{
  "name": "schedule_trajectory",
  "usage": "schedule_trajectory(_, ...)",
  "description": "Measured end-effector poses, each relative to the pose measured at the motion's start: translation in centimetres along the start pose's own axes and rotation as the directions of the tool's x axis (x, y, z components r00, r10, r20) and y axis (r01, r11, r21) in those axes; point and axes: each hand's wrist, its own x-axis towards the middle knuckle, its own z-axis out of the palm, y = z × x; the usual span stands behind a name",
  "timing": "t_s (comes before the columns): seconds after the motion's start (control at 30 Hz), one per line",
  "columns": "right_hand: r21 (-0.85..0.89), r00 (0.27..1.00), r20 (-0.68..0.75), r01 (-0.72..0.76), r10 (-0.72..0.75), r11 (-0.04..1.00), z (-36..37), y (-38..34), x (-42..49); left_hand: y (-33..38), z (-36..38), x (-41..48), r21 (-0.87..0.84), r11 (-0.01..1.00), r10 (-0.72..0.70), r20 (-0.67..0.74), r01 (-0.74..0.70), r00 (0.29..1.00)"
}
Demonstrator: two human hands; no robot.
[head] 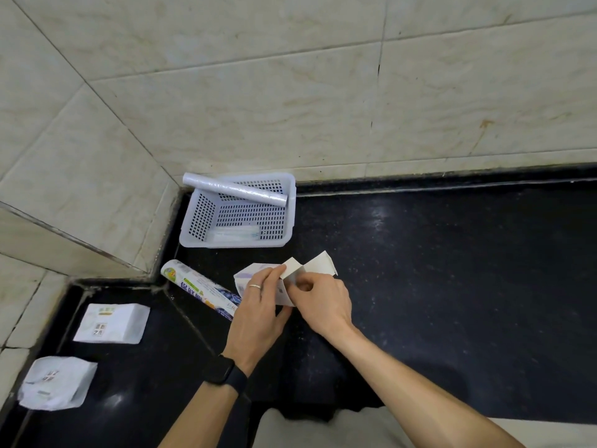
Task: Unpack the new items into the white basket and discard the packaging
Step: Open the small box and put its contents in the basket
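Note:
A white carton with purple print is held above the black counter, its end flaps folded open. My left hand grips the carton's body. My right hand is at the open end, fingers pinched at the opening. The white perforated basket stands in the corner behind; a clear plastic roll lies across its rim and a flat clear packet lies on its floor. A printed roll of cling film lies on the counter left of my hands.
Two white sealed packets lie on the lower left part of the black counter. Tiled walls close in the back and left. A black watch is on my left wrist.

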Motion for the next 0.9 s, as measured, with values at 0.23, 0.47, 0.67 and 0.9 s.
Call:
schedule_trajectory(0.23, 0.048, 0.983, -0.116, 0.15, -0.143, 0.988, -2.2, 3.2, -0.9, -1.1, -0.6, 0.0, 0.035, 0.999, -0.025, -0.026, 0.026, 0.999)
schedule_trajectory(0.47, 0.215, 1.0, -0.003, 0.022, -0.022, 0.976, -2.9, 4.4, -0.4, -0.8, -1.0, 0.9, 0.174, 0.978, 0.125, -0.059, -0.113, 0.99)
schedule_trajectory(0.67, 0.453, 0.995, 0.08, 0.016, -0.059, 0.891, -2.2, 4.4, 0.0, -0.6, -1.2, 1.8, 0.26, 0.942, 0.238, -0.069, -0.213, 0.969)
schedule_trajectory(0.9, 0.347, 0.994, -0.033, 0.11, -0.105, 0.932, -2.1, 4.7, 0.5, -0.6, -1.4, 2.5, 0.279, 0.926, 0.285, -0.076, -0.254, 0.956)
